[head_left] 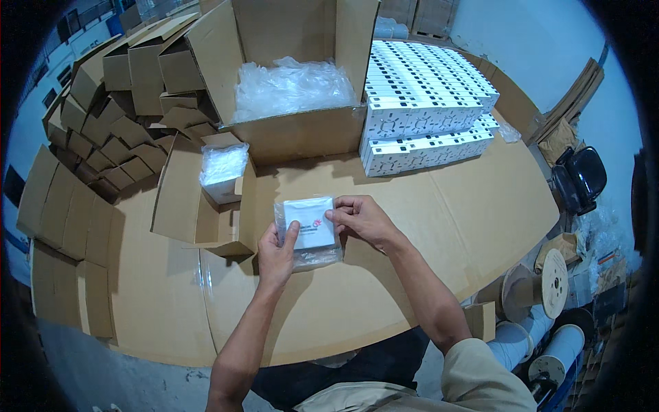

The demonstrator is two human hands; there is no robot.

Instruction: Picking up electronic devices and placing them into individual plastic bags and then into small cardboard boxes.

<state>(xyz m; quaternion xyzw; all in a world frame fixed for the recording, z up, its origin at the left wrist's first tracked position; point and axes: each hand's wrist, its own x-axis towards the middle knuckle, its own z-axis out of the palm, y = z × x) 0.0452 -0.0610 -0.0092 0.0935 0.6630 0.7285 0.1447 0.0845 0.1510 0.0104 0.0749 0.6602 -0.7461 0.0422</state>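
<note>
Between my two hands, above the cardboard-covered table, is a flat white square packet (314, 223) in a clear plastic bag (319, 257). My left hand (276, 254) grips its left side, thumb across the front. On the packet's right edge, my right hand (360, 218) pinches with thumb and fingers. A small red mark shows on the white face. Just left of my hands stands an open cardboard box (180, 199), with a plastic-wrapped white item (224, 172) in its far part.
Behind is a large open carton (295, 134) with clear plastic bags (295, 86). Stacked white boxes (425, 113) stand at the back right. Many folded brown boxes (130, 130) pile up at the left. Spools (555, 283) and a black chair (580, 180) are beyond the table's right edge.
</note>
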